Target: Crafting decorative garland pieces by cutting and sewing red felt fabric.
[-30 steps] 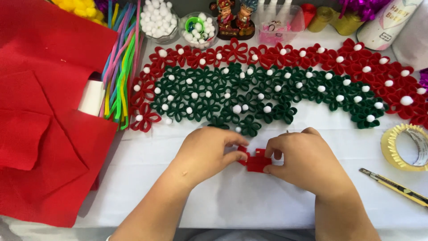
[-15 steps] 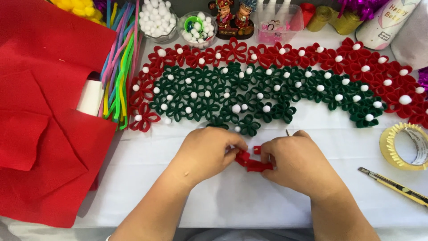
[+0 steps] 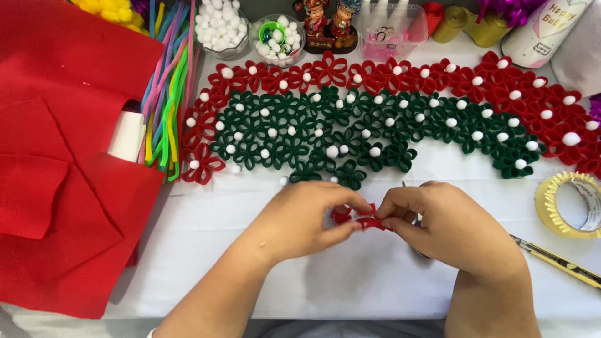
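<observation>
A small red felt piece (image 3: 366,220) is pinched between the fingertips of both hands, just in front of the large mat of felt flowers (image 3: 388,119) and above the white table (image 3: 206,250). The left hand (image 3: 307,219) is closed on the piece's left end with thumb and forefinger; the right hand (image 3: 444,225) is closed on its right end in the same narrow pinch. Compared with a second ago, the piece is drawn out longer and flatter between the two hands, and less of it is hidden under the fingers, which suggests that a fold or petal is being shaped rather than finished. The mat itself is made of dark green flowers at its middle, edged with red ones, each dotted with a white pompom. To the left of the mat, a bundle of coloured pipe cleaners (image 3: 166,87) and sheets of red felt (image 3: 56,156) are laid. Behind the mat, two clear bowls of white pompoms (image 3: 219,28), two small figurines (image 3: 328,22) and a clear plastic box (image 3: 391,28) are lined up. To the right of the mat, a roll of tape (image 3: 566,203) and a yellow utility knife (image 3: 557,260) are seen.
</observation>
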